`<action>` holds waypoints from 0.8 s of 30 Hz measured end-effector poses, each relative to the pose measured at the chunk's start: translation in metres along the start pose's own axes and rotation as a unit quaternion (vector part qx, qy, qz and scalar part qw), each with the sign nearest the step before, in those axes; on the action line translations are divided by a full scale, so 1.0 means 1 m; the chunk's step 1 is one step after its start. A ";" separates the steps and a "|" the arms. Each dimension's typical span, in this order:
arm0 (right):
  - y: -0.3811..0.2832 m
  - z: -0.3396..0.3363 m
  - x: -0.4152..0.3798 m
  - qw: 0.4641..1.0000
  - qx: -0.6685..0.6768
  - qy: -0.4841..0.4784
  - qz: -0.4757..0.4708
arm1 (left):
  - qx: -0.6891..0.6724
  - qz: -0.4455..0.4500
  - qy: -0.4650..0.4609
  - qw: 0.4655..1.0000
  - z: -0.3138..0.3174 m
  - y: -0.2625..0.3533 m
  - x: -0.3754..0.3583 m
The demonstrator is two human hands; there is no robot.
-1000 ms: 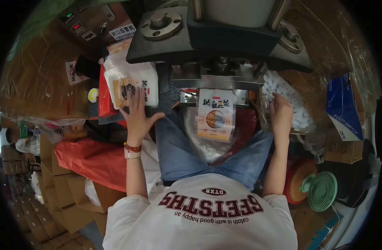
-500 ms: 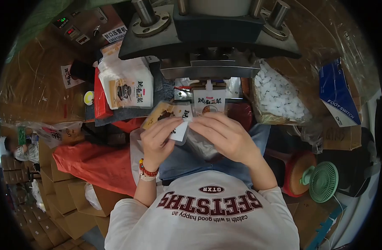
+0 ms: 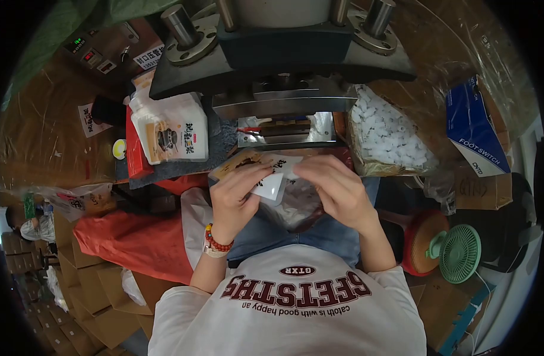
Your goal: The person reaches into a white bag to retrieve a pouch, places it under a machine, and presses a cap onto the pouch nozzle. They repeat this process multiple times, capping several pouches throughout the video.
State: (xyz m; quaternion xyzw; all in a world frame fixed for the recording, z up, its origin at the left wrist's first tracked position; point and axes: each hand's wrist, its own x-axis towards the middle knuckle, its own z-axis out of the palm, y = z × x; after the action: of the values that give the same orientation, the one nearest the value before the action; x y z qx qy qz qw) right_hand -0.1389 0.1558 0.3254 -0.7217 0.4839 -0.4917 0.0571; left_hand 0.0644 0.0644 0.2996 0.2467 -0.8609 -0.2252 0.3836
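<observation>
I have the fingers of the left hand (image 3: 235, 191) pinching a printed pouch (image 3: 272, 188) in the middle of the frame, above the lap. The fingers of the right hand (image 3: 338, 193) are bent and close together, tips at the printed material's right side; whether they grip it, I cannot tell. A loose pinch could let the slick film slip onto the clear plastic (image 3: 298, 207) below, and pressing on the folded-looking corner could crease it. Just above, the metal bar (image 3: 284, 105) hangs over the lower plate (image 3: 323, 132); fingers straying between them could be crushed if the bar dropped. Toward the upper right, a careless swing of the right arm could scatter the small white parts (image 3: 387, 136). On the upper left, the pouch stack (image 3: 186, 142) leans over the red box (image 3: 138, 153) and could slide if knocked.

Fingers cover much of the print, and I can't tell one folded pouch from two overlapping. Both thumb tips are hard to make out, and the machine's top is cut off.
</observation>
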 end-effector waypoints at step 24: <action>0.095 -0.033 -0.034 0.872 -0.380 -0.019 0.308 | -0.471 -0.420 -0.073 0.772 0.055 -0.053 0.028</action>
State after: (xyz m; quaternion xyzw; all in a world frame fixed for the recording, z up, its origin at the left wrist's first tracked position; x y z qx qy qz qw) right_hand -0.2272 0.1444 0.2669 -0.5115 0.8297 -0.2143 -0.0639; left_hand 0.0193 0.0174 0.2511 0.3548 -0.4833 -0.7587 0.2550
